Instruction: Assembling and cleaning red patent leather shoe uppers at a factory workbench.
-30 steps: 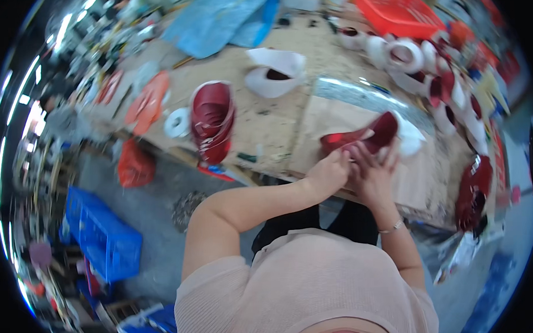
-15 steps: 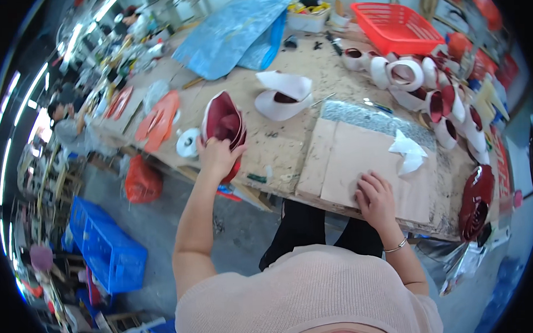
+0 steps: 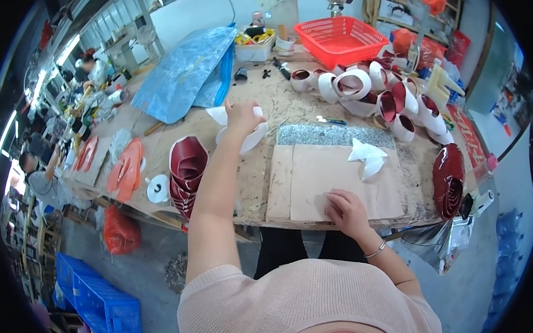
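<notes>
The left hand [image 3: 239, 113] seems to pinch white strips [image 3: 242, 132] beside the brown board [image 3: 314, 182]. The right hand [image 3: 345, 210] rests flat on the board. Red shoe pieces [image 3: 187, 169] are stacked; many white-lined ones [image 3: 387, 95] wait.

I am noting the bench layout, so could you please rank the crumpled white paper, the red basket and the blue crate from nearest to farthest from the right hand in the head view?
1. Crumpled white paper: on the cardboard, just beyond the right hand.
2. Red basket: at the far edge of the bench, well beyond the paper.
3. Blue crate: on the floor, far to the person's left.
</notes>
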Demonstrator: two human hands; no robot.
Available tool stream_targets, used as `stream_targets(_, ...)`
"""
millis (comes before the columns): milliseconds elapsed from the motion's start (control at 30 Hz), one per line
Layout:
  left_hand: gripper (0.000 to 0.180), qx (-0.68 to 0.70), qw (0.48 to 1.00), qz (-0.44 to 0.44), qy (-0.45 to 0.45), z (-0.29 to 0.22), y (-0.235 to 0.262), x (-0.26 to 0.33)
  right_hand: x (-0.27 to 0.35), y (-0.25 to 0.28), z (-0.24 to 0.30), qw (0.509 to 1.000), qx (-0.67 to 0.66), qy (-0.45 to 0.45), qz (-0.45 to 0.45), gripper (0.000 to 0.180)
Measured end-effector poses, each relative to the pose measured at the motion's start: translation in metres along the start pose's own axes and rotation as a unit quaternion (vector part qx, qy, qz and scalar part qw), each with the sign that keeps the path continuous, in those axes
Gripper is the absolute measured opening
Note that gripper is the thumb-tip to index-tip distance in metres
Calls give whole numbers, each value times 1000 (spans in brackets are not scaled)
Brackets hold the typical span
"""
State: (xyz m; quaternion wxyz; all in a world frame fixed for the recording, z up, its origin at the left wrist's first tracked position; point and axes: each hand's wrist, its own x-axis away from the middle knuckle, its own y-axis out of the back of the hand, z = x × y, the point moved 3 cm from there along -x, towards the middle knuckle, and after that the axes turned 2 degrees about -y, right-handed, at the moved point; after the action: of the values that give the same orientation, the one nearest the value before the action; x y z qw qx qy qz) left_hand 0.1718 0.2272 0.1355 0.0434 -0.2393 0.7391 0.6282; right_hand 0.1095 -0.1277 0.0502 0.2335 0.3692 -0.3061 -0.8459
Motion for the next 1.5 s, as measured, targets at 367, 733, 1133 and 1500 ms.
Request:
stream_targets(367, 37, 347, 926, -126, -75, -100, 65, 116, -114, -32, 6, 879, -449, -131, -91, 55)
stream_targets(733, 38, 273, 935, -223, 34, -19, 77, 78, -105, -2, -45, 602, -768, -151, 157, 46)
stream_targets(1133, 71, 60, 995, 62, -56, -88, -65, 159, -32, 71, -147, 933, 10, -312, -180, 56)
stream_targets(1500, 61, 411, 893, -29, -180, -192, -58, 156, -34, 59, -48, 952, -76, -1, -297, 36)
